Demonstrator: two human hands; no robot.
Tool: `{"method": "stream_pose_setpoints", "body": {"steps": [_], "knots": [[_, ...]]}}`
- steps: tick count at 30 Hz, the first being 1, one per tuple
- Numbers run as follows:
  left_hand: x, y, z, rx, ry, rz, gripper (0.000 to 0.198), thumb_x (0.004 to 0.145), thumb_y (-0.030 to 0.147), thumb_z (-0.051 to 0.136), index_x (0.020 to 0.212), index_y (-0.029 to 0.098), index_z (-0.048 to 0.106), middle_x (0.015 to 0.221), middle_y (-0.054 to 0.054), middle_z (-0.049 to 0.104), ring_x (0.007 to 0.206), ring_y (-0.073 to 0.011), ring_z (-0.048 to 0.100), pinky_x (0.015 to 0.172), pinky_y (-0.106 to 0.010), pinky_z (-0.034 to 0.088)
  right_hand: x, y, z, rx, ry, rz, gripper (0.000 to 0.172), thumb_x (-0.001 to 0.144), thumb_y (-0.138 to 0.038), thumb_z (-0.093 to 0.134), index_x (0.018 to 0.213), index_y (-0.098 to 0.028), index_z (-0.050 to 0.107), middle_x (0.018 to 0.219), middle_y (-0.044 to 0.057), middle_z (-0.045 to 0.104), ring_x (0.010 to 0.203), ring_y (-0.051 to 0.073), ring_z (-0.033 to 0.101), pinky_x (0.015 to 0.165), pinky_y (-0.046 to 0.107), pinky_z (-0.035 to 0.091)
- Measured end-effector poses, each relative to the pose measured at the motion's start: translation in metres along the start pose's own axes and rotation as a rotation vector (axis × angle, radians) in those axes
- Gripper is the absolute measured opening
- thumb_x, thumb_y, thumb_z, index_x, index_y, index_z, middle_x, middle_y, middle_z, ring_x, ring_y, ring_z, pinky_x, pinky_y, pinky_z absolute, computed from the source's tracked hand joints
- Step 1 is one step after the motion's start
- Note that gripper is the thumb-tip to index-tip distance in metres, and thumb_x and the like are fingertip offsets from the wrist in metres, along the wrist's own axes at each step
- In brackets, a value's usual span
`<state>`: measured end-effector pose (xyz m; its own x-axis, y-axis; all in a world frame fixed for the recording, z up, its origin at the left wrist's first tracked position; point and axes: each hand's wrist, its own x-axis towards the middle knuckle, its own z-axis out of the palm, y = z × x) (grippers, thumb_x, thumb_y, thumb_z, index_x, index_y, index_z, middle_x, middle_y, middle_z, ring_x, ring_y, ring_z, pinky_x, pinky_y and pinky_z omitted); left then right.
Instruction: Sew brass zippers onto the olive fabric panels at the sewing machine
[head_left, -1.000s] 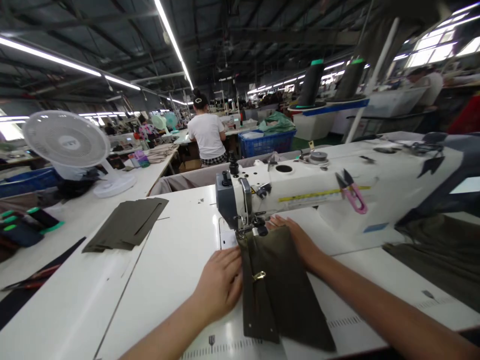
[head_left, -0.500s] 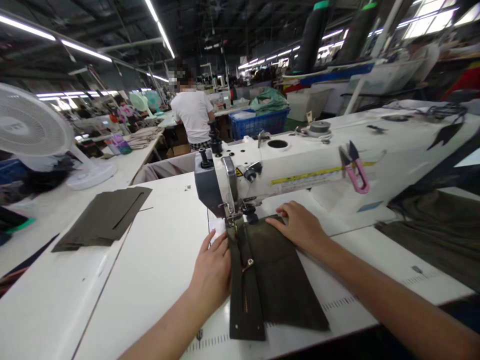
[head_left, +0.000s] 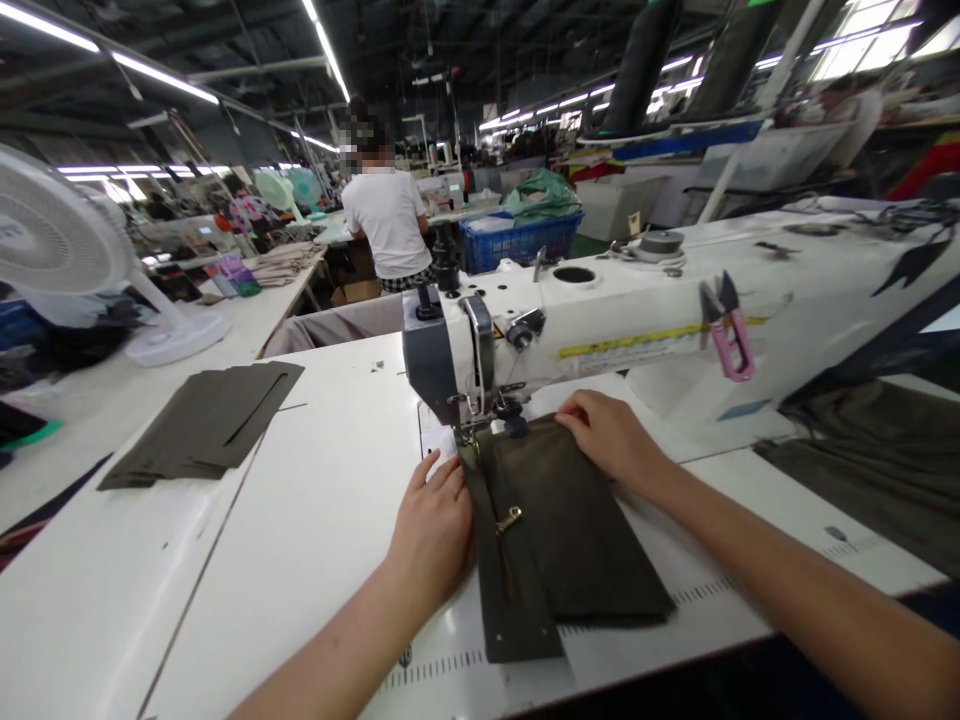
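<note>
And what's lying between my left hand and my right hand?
Olive fabric with a gold zipper pull lies between your left hand and right hand, in the head view.

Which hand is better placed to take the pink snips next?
Likely the right hand: it is nearer the pink snips on the sewing machine, though it touches the far edge of the olive fabric. The left hand lies along the fabric's left edge, farther away.

Left hand (head_left: 433, 525) at edge of zippered fabric (head_left: 592, 540), right hand (head_left: 611, 440) pinching far corner; sewing machine (head_left: 660, 300) beyond.
</note>
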<state>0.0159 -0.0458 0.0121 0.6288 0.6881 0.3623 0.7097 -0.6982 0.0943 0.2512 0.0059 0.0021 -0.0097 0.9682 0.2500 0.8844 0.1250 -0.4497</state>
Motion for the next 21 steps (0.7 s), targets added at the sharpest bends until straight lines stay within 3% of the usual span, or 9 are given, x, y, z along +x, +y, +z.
{"method": "stream_pose_setpoints", "body": {"steps": [5,9,12,17,21], "knots": [[-0.002,0.002,0.001,-0.005,0.039,-0.012,0.022,0.072,0.009,0.047,0.088,0.014,0.06,0.097,-0.011,0.063,0.102,-0.0247,0.054,0.098,-0.047,0.035,-0.003,-0.01,-0.001,-0.102,0.086,-0.096,0.01,0.077,-0.007,0.053,0.071,-0.014,0.058,0.078,0.009,0.061,0.08,0.023,0.056,0.072,0.035,0.043],[-0.006,0.0,0.003,-0.045,0.151,-0.075,0.017,0.076,0.01,0.044,0.086,0.013,0.058,0.092,-0.011,0.061,0.091,-0.0231,0.057,0.089,-0.046,0.044,-0.028,-0.043,0.012,-0.079,0.177,-0.482,0.015,0.083,-0.014,0.048,0.089,-0.012,0.062,0.091,0.012,0.063,0.089,0.024,0.056,0.081,0.039,0.046],[-0.007,-0.006,0.008,-0.044,0.246,-0.083,0.023,0.078,0.009,0.043,0.097,0.01,0.055,0.1,-0.014,0.06,0.094,-0.0244,0.057,0.083,-0.044,0.05,-0.044,-0.06,0.03,-0.04,0.137,-0.664,0.031,0.085,-0.012,0.04,0.109,-0.002,0.057,0.111,0.018,0.059,0.106,0.025,0.053,0.093,0.038,0.044],[-0.006,-0.019,0.017,-0.068,0.194,0.176,0.025,0.084,0.009,0.04,0.102,0.013,0.057,0.108,-0.013,0.062,0.102,-0.0231,0.057,0.087,-0.042,0.05,-0.045,-0.058,0.039,-0.047,0.056,-0.706,0.038,0.084,-0.009,0.035,0.113,0.004,0.055,0.119,0.02,0.054,0.114,0.026,0.049,0.098,0.039,0.041],[-0.004,-0.02,0.016,-0.059,0.143,0.225,0.026,0.086,0.009,0.039,0.102,0.011,0.059,0.109,-0.015,0.062,0.104,-0.0234,0.057,0.09,-0.042,0.049,-0.042,-0.054,0.036,-0.001,0.049,-0.708,0.037,0.084,-0.01,0.034,0.111,0.002,0.057,0.119,0.02,0.054,0.115,0.025,0.048,0.099,0.038,0.04]]}}
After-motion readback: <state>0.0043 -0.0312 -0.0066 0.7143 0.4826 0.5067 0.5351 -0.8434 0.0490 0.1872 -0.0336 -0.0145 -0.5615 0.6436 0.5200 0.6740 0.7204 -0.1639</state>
